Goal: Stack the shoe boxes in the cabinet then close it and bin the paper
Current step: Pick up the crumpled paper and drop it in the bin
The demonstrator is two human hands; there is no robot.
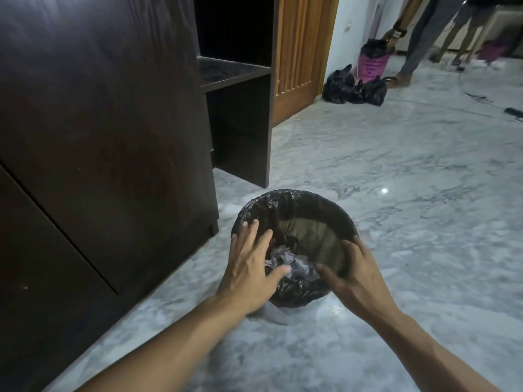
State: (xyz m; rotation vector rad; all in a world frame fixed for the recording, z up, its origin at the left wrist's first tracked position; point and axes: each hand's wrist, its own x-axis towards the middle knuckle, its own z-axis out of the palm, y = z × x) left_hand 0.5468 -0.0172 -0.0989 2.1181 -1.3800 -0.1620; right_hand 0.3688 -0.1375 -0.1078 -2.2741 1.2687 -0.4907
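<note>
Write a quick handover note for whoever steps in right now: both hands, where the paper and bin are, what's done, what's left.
Left hand: open, fingers spread over the bin's near left rim.
Right hand: open, over the near right rim, holding nothing.
Crumpled paper lies inside the bin, which stands on the floor beside the dark cabinet.
Done: paper binned; the cabinet door facing the camera looks closed.
Left: withdraw hands. Shoe boxes are not visible, so stacking cannot be confirmed.
</note>
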